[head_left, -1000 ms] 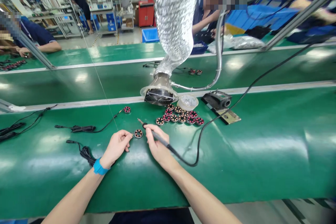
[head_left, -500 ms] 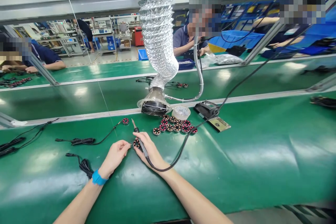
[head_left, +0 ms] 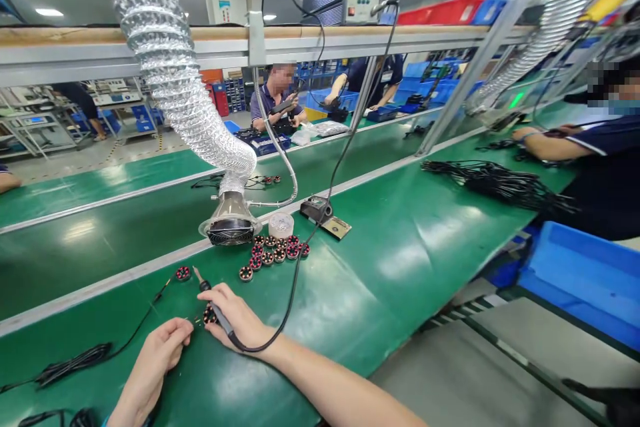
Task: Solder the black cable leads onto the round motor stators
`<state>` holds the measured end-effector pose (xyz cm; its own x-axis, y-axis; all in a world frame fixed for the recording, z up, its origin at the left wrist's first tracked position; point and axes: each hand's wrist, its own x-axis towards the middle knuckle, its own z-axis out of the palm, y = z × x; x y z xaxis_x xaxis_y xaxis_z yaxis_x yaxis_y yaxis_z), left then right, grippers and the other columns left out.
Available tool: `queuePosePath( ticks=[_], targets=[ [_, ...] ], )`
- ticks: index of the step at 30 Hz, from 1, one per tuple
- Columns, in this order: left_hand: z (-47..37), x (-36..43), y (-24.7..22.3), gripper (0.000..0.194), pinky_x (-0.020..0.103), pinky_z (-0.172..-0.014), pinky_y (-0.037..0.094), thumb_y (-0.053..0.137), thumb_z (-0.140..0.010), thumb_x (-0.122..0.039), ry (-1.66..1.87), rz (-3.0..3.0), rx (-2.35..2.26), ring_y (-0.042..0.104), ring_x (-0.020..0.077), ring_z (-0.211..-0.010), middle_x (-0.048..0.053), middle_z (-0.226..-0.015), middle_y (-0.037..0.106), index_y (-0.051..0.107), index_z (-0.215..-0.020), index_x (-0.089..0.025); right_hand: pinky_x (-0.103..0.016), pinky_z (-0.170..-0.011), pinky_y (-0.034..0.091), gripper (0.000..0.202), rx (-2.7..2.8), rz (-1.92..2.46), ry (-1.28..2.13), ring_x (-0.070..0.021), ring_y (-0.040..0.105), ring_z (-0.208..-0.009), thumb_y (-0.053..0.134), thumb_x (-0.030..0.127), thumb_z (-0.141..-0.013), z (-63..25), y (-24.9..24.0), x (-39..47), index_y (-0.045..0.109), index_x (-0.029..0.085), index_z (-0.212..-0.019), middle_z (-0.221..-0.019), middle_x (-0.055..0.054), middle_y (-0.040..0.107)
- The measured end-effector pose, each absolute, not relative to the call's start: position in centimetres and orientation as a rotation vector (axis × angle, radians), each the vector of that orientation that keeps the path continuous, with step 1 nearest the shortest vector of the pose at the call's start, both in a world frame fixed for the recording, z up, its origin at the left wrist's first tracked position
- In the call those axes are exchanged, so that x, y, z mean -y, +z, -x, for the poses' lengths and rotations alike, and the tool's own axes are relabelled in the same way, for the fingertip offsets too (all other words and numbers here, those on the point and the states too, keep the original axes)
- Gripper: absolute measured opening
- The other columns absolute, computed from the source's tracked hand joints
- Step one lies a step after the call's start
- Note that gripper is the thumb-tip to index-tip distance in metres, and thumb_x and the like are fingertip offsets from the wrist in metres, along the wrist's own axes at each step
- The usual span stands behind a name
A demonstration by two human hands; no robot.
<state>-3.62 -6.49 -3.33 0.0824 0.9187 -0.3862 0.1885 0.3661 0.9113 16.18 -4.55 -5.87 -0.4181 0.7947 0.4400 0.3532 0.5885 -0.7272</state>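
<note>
My right hand is closed around a soldering iron with its tip pointing up and away. The same hand's thumb and fingertips also steady a round motor stator with copper windings. Just left of that stator, my left hand is closed in a pinch beside its thin wire ends; what lies between the fingertips is too small to make out. Beyond the iron's tip rests another stator with red windings, joined to a black cable. Several loose stators lie grouped to the right.
A fume extractor on a silver duct hangs behind the stators. Near it are a tape roll and an iron stand. The iron's cord loops over the green bench. Co-workers sit across and at right, near a cable pile and blue bin.
The view has turned to the right, so the bench items appear further left and the right-hand co-worker shows. Both hands keep nearly the same pose around the stator.
</note>
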Motion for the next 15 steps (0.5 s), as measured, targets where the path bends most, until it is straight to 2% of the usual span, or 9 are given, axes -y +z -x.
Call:
queuePosePath(
  ticks=[2, 4, 7, 9, 11, 13, 15],
  targets=[
    [3.4, 6.5, -3.5, 0.056, 0.021, -0.044, 0.014, 0.076, -0.059, -0.068, 0.738, -1.118, -1.459, 0.023, 0.0056, -0.044, -0.008, -0.052, 0.041, 0.061, -0.071, -0.015, -0.029, -0.084, 0.050, 0.065, 2.019, 0.924, 0.701, -0.0172, 0.059, -0.092, 0.066, 0.012, -0.077, -16.2, -6.0, 4.6, 0.043, 0.027, -0.136, -0.118, -0.006, 0.050],
    [3.1, 6.4, -3.5, 0.059, 0.021, -0.045, 0.026, 0.077, -0.056, -0.068, 0.729, -1.169, -1.520, 0.039, 0.0089, -0.047, -0.003, -0.058, 0.056, 0.068, -0.077, -0.014, -0.029, -0.083, 0.050, 0.066, 2.024, 0.928, 0.707, -0.0166, 0.060, -0.090, 0.065, 0.011, -0.076, -16.2, -6.0, 4.6, 0.043, 0.027, -0.137, -0.118, -0.006, 0.050],
    [2.6, 6.4, -3.4, 0.064, 0.027, -0.065, 0.047, 0.078, -0.050, -0.070, 0.731, -1.225, -1.554, 0.062, 0.0202, -0.070, 0.006, -0.079, 0.073, 0.072, -0.079, -0.014, -0.029, -0.082, 0.051, 0.066, 2.026, 0.925, 0.708, -0.0168, 0.060, -0.090, 0.064, 0.010, -0.076, -16.4, -5.9, 4.6, 0.043, 0.026, -0.137, -0.118, -0.006, 0.051],
    [2.4, 6.4, -3.4, 0.065, 0.031, -0.076, 0.050, 0.078, -0.049, -0.072, 0.718, -1.239, -1.558, 0.066, 0.0252, -0.081, 0.009, -0.084, 0.075, 0.073, -0.078, -0.014, -0.029, -0.083, 0.051, 0.066, 2.022, 0.926, 0.706, -0.0172, 0.060, -0.090, 0.064, 0.010, -0.075, -16.4, -5.7, 4.6, 0.044, 0.026, -0.136, -0.119, -0.006, 0.051],
    [2.4, 6.5, -3.4, 0.063, 0.032, -0.079, 0.051, 0.077, -0.051, -0.072, 0.707, -1.262, -1.564, 0.067, 0.0272, -0.084, 0.009, -0.084, 0.076, 0.072, -0.077, -0.015, -0.030, -0.085, 0.051, 0.066, 2.019, 0.928, 0.701, -0.0176, 0.060, -0.092, 0.064, 0.010, -0.075, -16.5, -5.5, 4.7, 0.045, 0.027, -0.136, -0.119, -0.006, 0.051],
    [2.5, 6.5, -3.6, 0.059, 0.032, -0.080, 0.051, 0.077, -0.053, -0.071, 0.719, -1.294, -1.571, 0.068, 0.0278, -0.086, 0.008, -0.084, 0.076, 0.072, -0.076, -0.017, -0.031, -0.088, 0.051, 0.067, 2.021, 0.926, 0.684, -0.0186, 0.060, -0.095, 0.067, 0.012, -0.073, -16.4, -5.4, 4.6, 0.045, 0.027, -0.135, -0.118, -0.006, 0.052],
    [2.7, 6.6, -3.9, 0.057, 0.031, -0.073, 0.051, 0.077, -0.054, -0.071, 0.766, -1.309, -1.582, 0.067, 0.0260, -0.081, 0.007, -0.081, 0.075, 0.070, -0.075, -0.018, -0.032, -0.089, 0.050, 0.068, 2.031, 0.922, 0.651, -0.0202, 0.060, -0.097, 0.070, 0.015, -0.073, -16.4, -5.4, 4.6, 0.046, 0.026, -0.135, -0.117, -0.006, 0.052]
  ],
)
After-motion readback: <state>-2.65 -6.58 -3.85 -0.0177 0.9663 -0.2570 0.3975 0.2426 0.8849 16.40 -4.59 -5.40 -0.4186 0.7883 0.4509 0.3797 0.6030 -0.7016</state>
